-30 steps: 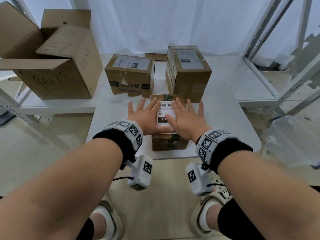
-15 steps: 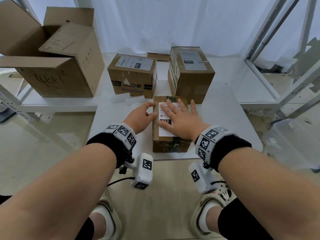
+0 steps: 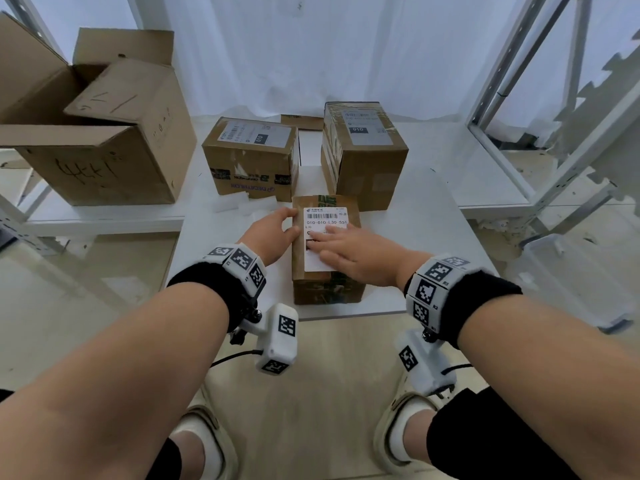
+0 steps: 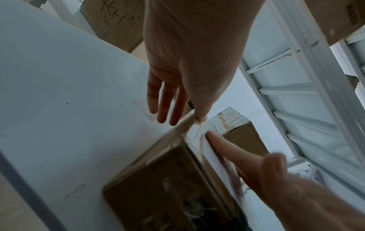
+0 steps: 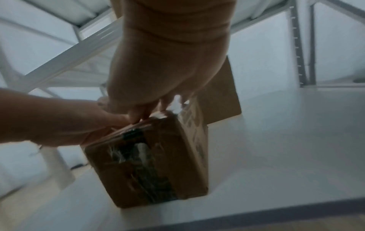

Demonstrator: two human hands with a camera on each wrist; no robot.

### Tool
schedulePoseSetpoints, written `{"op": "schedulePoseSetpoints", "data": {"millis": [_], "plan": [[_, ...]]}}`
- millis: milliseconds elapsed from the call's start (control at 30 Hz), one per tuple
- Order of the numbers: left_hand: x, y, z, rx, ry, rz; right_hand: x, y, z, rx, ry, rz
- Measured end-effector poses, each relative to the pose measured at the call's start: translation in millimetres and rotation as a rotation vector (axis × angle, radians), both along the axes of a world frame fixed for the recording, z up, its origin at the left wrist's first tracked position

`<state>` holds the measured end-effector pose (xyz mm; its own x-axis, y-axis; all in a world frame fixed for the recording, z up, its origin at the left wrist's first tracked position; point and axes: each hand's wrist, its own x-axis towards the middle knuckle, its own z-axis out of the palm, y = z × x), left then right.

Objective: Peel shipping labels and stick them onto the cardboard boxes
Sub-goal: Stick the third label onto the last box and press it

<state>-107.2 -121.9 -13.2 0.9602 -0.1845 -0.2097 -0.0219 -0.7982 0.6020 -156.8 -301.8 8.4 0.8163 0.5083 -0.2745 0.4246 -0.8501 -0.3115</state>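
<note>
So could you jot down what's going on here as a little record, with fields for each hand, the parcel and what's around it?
Left hand: rests against the left side of the small brown cardboard box, steadying it
Right hand: fingers flat, pressing the white barcode shipping label
Label: lies on the box's top
Behind: two labelled brown boxes
Far left: large open cardboard carton
Surface: white table
</note>
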Motion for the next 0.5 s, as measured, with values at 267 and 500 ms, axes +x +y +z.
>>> {"op": "schedulePoseSetpoints", "data": {"millis": [267,500], "plan": [[-12.1,-11.8,-7.2,0.211,-0.103,-0.172,13.2,15.0,-28.4,0.134,0.088,-0.531],[-4.6,4.4,6.7,0.395,0.097,-0.377,22.5,-5.0,-17.3,0.214,0.300,-0.426]]}}
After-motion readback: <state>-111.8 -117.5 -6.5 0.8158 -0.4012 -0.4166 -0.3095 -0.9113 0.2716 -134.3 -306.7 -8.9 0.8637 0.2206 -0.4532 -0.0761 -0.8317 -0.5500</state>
